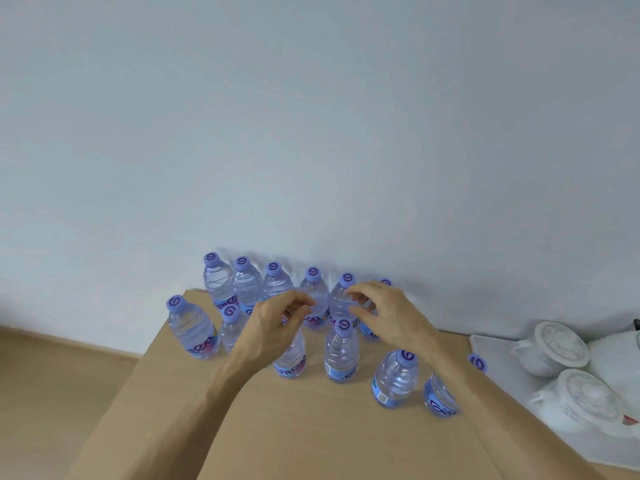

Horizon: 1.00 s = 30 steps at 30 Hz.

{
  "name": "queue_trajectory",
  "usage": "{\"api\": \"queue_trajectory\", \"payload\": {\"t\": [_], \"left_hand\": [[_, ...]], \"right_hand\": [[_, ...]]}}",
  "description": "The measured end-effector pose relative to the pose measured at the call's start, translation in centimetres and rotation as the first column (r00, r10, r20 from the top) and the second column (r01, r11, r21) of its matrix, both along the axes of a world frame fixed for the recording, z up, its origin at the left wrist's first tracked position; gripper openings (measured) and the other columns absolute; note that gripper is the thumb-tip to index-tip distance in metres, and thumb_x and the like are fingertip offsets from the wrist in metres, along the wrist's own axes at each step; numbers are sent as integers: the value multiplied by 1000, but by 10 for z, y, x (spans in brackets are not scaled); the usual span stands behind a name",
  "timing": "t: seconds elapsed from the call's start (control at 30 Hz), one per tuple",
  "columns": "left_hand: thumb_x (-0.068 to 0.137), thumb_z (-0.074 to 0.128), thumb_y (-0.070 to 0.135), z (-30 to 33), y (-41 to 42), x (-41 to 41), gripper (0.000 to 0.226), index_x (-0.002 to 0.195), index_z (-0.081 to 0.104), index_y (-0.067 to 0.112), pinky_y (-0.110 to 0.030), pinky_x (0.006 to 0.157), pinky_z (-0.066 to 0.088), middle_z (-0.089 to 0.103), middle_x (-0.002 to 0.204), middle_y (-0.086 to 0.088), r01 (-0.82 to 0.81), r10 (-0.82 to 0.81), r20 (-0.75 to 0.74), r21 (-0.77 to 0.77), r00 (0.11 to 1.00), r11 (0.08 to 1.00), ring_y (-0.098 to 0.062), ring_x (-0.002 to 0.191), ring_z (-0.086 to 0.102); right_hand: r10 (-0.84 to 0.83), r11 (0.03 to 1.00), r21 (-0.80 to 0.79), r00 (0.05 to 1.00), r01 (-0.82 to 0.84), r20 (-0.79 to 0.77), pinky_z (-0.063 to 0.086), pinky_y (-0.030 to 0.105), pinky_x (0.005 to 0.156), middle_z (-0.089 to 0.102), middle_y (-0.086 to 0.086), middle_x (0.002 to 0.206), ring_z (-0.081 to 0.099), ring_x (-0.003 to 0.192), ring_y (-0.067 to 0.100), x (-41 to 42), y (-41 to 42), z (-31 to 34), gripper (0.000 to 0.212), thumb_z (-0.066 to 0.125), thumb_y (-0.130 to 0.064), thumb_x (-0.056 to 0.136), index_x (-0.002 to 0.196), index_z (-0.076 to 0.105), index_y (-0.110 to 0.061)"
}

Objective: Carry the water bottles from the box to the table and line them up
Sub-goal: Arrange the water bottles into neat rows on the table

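Several clear water bottles with purple caps stand on the wooden table (pixel 311 427). A back row (pixel 247 289) lines the wall, and a looser front row (pixel 341 351) stands nearer me. My left hand (pixel 277 327) hovers with loosely curled fingers over the cap of a front bottle (pixel 292 360), gripping nothing that I can see. My right hand (pixel 384 317) reaches to the back row, its curved fingers and thumb by the shoulder of a bottle (pixel 341 301) without closing round it. One bottle (pixel 441 396) is partly hidden under my right forearm. The box is out of view.
Two white lidded teapots (pixel 554 348) sit on a white tray (pixel 485 344) at the table's right end. A lone bottle (pixel 192 327) stands at the table's left corner. The pale wall rises right behind the back row; wooden floor lies to the left.
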State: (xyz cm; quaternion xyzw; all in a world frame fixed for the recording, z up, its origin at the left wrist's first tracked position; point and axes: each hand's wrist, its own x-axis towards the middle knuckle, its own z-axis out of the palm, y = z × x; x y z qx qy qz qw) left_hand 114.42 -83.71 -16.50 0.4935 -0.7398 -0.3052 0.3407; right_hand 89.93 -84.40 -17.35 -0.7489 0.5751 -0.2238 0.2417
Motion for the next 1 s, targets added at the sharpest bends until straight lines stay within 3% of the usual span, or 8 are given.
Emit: {"api": "queue_trajectory", "payload": {"t": [0.1, 0.2, 0.4, 0.53, 0.63, 0.7, 0.8, 1.0], "left_hand": [[94, 63, 7, -4, 9, 33, 14, 101, 71, 17, -22, 74, 53, 72, 86, 11, -71, 71, -4, -35, 997, 997, -10, 82, 68], [94, 63, 8, -8, 14, 65, 14, 99, 71, 19, -26, 74, 53, 72, 83, 13, -138, 138, 7, -23, 990, 990, -11, 81, 68], [94, 63, 6, -18, 20, 134, 15, 96, 70, 19, -13, 70, 46, 70, 81, 12, -201, 201, 15, 24, 980, 979, -6, 78, 63], [93, 65, 7, -33, 14, 185, 11, 94, 72, 16, -11, 65, 42, 70, 77, 11, -231, 232, 8, 89, 973, 969, -2, 70, 61], [93, 65, 11, -51, 1, 224, 9, 89, 68, 19, -19, 65, 47, 69, 75, 13, -220, 221, 13, 141, 975, 965, -8, 70, 61], [92, 66, 15, -63, -6, 239, 8, 87, 65, 21, -17, 64, 48, 68, 79, 17, -223, 224, 11, 175, 974, 959, -9, 72, 62], [93, 64, 23, -82, -21, 262, 9, 88, 60, 30, -15, 62, 49, 66, 87, 24, -190, 185, 42, 244, 982, 951, -5, 73, 60], [92, 62, 26, -107, -45, 280, 11, 98, 55, 31, -14, 64, 49, 66, 92, 14, -91, 64, 96, 313, 993, 945, -4, 73, 61]], "right_hand": [[55, 998, -4, 998, -55, 6, 37, 0, 75, 60, -7, 110, 51, 84, -14, 30, -6, -2, 30, 63, -24, 96, 126, 63, -20], [104, 995, -11, 994, -103, 18, 38, 2, 75, 61, -7, 111, 50, 84, -16, 62, -11, -1, 30, 63, -25, 96, 125, 63, -19], [149, 989, -26, 989, -148, 28, 39, 2, 77, 64, -3, 114, 56, 93, 4, 138, -32, 7, 30, 62, -26, 97, 125, 63, -16], [182, 983, -41, 983, -181, 25, 38, 2, 77, 63, -3, 114, 55, 90, -1, 197, -49, 10, 31, 64, -26, 96, 126, 63, -16], [209, 978, -34, 977, -208, 38, 44, 13, 85, 63, -3, 114, 58, 96, 7, 242, -62, 8, 34, 67, -26, 93, 125, 63, -14], [204, 979, -5, 979, -204, 29, 46, 24, 89, 59, -7, 110, 55, 95, 8, 262, -66, 6, 38, 69, -32, 91, 124, 62, -15], [162, 982, 105, 986, -158, -27, 47, 29, 90, 55, -7, 111, 51, 95, 9, 296, -74, -2, 48, 68, -48, 88, 126, 58, -21], [119, 984, 153, 970, -87, -211, 49, 40, 87, 56, 1, 111, 57, 97, 21, 328, -81, -9, 48, 66, -55, 85, 107, 58, -13]]}}
